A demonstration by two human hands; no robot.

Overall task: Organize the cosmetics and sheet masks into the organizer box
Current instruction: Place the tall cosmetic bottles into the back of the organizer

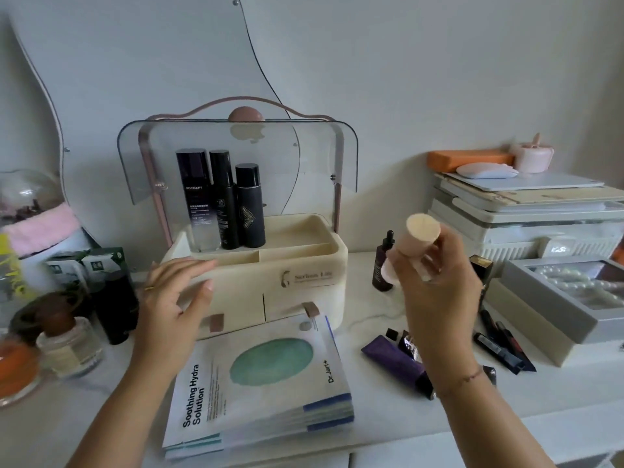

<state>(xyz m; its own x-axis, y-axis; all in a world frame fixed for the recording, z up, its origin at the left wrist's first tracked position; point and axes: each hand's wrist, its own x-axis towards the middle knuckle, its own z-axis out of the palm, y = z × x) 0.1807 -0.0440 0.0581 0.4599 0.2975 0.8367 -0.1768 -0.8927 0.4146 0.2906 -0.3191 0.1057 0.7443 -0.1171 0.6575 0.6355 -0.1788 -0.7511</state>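
Observation:
The cream organizer box stands at the centre of the table with its clear lid raised. Three tall dark bottles stand upright in its back left compartment. My right hand grips a pink bottle in the air, to the right of the box, its flat pale end tilted toward me. My left hand hovers with relaxed fingers at the box's front left corner, holding nothing. A stack of sheet masks lies flat in front of the box. A dark dropper bottle stands right of the box.
A purple tube and several dark pencils and lipsticks lie at the right. A grey tray with pearls and stacked white boxes fill the far right. Dark boxes, a glass jar and a pink cloth crowd the left.

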